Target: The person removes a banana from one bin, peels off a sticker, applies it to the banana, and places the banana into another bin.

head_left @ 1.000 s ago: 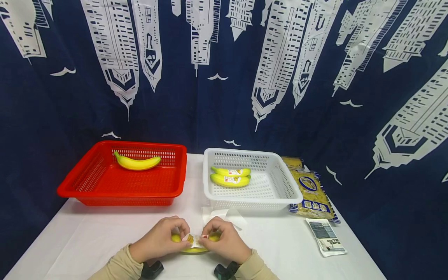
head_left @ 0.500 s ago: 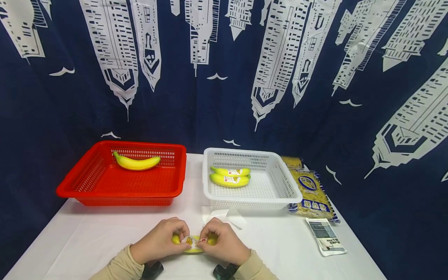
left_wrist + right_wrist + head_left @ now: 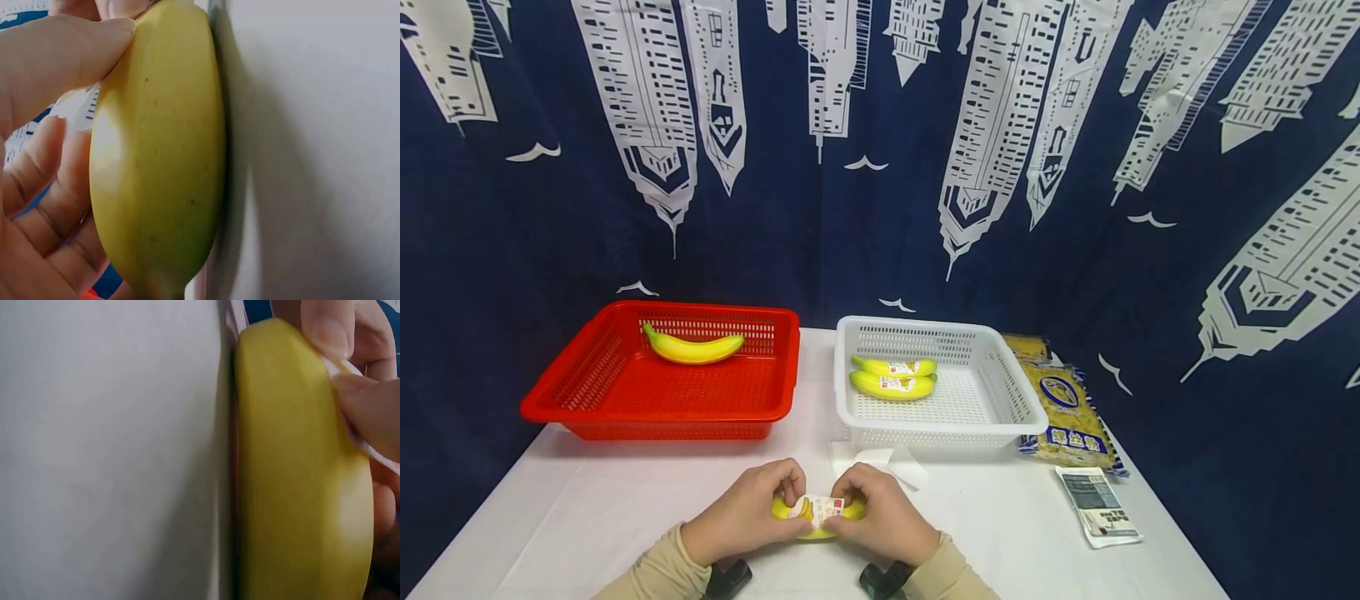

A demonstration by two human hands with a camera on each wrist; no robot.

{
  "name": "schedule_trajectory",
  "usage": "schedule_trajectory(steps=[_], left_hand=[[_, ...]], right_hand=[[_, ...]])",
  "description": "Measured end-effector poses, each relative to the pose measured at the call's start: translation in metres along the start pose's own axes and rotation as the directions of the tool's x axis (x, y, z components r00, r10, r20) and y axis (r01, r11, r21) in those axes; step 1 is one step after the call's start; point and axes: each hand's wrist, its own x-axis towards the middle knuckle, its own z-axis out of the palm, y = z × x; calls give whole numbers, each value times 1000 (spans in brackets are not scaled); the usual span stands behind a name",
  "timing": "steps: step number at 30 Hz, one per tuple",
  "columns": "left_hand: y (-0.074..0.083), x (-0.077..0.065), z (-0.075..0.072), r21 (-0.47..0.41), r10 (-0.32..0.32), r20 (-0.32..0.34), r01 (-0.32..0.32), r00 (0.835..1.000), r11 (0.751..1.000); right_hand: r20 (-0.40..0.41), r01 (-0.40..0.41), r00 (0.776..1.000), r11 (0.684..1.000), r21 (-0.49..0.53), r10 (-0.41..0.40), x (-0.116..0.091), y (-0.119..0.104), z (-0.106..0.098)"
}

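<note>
A yellow banana (image 3: 817, 534) lies on the white table between both hands, with a white printed sticker (image 3: 823, 508) across its middle. My left hand (image 3: 748, 512) pinches the sticker's left end with thumb and index finger close against the banana. At the sticker's right end, the thumb and index finger of my right hand (image 3: 887, 517) do the same. In the left wrist view the thumb (image 3: 75, 50) meets the side of the banana (image 3: 162, 137), with other fingers loosely curled behind. The right wrist view shows a white sticker edge (image 3: 381, 459) standing off the banana beside the thumb.
A red basket (image 3: 662, 429) at the back left holds one banana (image 3: 692, 349). The white basket (image 3: 925, 435) holds two stickered bananas (image 3: 892, 386). White paper scraps (image 3: 880, 460) lie before it. Yellow food packets (image 3: 1067, 417) and a small white packet (image 3: 1099, 508) are on the right.
The right fingers have shifted toward the sticker's right edge, and more of its printed face, with the red mark, now shows on the banana. The left hand has barely moved.
</note>
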Motion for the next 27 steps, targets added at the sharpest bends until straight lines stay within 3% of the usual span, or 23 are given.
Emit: schedule_trajectory(steps=[4,7,10,14,18,22,27], left_hand=[[-2,0,-1,-14,-9,19,10,1000,1000],[-2,0,-1,-21,51,20,-51,998,998],[-3,-1,0,-17,150,4,-150,989,988],[-5,-2,1,12,261,-27,-261,965,965],[-6,-1,0,21,311,-39,-311,949,950],[-7,-1,0,20,298,-46,-297,954,955],[-7,-1,0,12,217,-30,-216,976,976]], right_hand=[[10,-29,1000,999,44,29,1,3,-2],[27,-39,999,997,72,37,1,4,-3],[38,-27,999,995,100,23,1,5,-3],[32,71,997,993,92,-74,0,7,-3],[36,185,982,981,63,-187,0,9,-1],[39,203,978,978,56,-205,0,10,-1],[34,191,981,981,16,-192,-1,9,-1]])
